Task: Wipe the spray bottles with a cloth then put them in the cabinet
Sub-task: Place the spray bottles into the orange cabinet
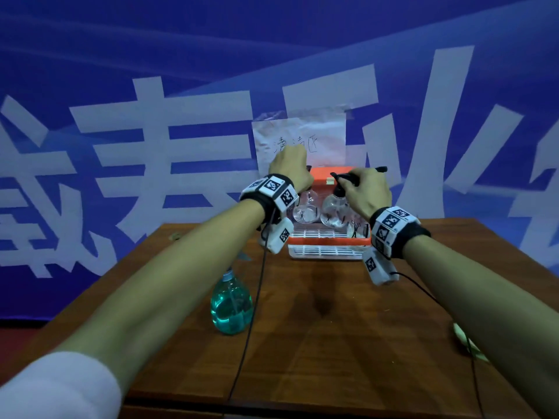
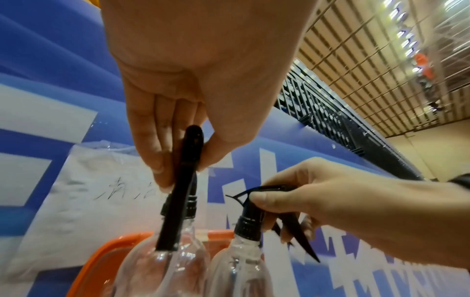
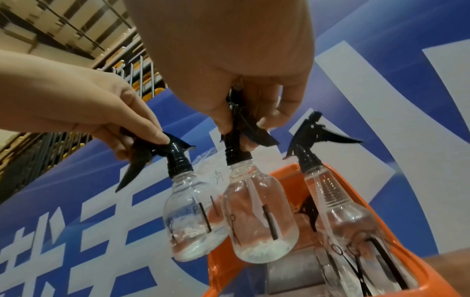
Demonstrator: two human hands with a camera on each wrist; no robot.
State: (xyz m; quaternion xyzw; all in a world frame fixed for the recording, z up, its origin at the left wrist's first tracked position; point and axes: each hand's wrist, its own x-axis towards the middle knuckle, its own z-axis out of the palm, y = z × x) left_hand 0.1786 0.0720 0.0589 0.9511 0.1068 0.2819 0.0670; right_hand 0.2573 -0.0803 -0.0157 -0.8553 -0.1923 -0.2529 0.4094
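Observation:
Two clear spray bottles with black trigger heads hang side by side over the orange and white cabinet at the table's far edge. My left hand pinches the head of the left bottle. The right bottle is gripped by its head in my right hand. A third clear bottle stands inside the cabinet at the right. Whether the two held bottles touch the cabinet floor I cannot tell.
A green spray bottle stands on the wooden table, under my left forearm. A pale cloth lies at the right, mostly hidden by my right arm. A blue banner with a taped paper note rises right behind the cabinet.

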